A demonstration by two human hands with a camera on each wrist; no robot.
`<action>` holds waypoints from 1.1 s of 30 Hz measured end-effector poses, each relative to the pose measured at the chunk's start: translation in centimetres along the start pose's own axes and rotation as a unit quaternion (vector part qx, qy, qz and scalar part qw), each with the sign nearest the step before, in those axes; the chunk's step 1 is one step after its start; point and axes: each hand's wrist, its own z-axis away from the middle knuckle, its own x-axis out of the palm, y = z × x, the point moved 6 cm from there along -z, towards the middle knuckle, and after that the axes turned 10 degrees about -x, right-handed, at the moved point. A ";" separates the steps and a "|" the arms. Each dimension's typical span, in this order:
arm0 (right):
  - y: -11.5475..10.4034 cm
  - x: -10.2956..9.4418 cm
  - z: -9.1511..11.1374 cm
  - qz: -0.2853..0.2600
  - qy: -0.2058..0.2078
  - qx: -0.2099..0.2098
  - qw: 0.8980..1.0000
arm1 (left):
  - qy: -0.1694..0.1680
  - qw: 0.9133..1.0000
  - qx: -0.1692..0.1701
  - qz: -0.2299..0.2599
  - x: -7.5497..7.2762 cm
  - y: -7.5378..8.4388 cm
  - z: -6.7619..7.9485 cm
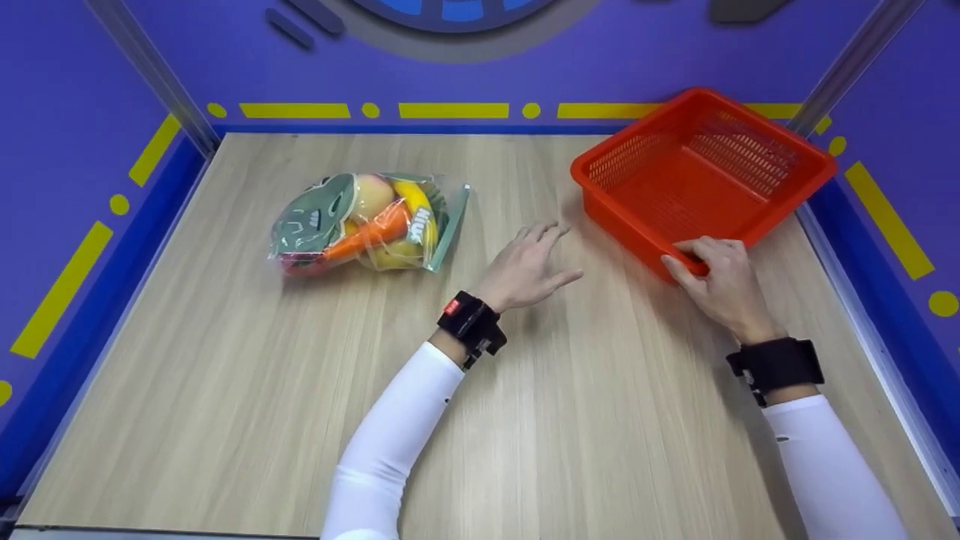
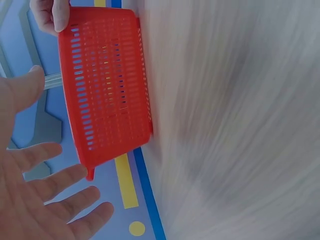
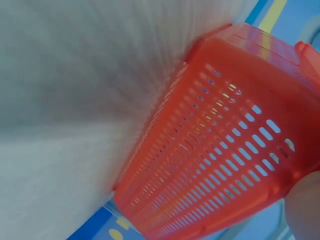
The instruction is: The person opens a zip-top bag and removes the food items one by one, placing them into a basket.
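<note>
A red plastic basket (image 1: 697,187) with slotted sides stands at the right rear of the table, turned at an angle. My right hand (image 1: 720,281) grips its near corner by the rim, thumb on the outside. The left hand (image 1: 525,266) hovers over the middle of the table with fingers spread and holds nothing; in the left wrist view its fingers (image 2: 60,185) point toward the basket, apart from it. To the left lies a clear zip bag (image 1: 367,221) with a green print, holding a carrot (image 1: 371,231), a banana (image 1: 416,206) and other produce. The right wrist view shows the basket's slotted wall (image 3: 215,145) close up.
The wood-grain table (image 1: 450,420) is bounded by blue and purple panels (image 1: 480,82) with yellow marks at the back and both sides. The basket's far rim reaches close to the back and right panels.
</note>
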 end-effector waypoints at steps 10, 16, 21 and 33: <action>-1.9 0.6 0.2 0.001 0.028 -0.050 0.998 | 0.025 0.998 0.055 -0.008 0.0 2.4 -1.9; -2.1 0.9 0.0 0.006 0.028 -0.056 0.998 | -0.001 0.997 0.074 -0.028 1.2 5.1 -4.2; -2.4 1.2 0.1 0.004 0.030 -0.060 0.998 | 0.003 0.997 0.063 -0.043 1.7 5.3 -4.6; -6.4 3.3 0.2 0.019 0.028 -0.086 0.996 | 0.045 0.996 0.074 -0.020 0.1 2.8 -1.7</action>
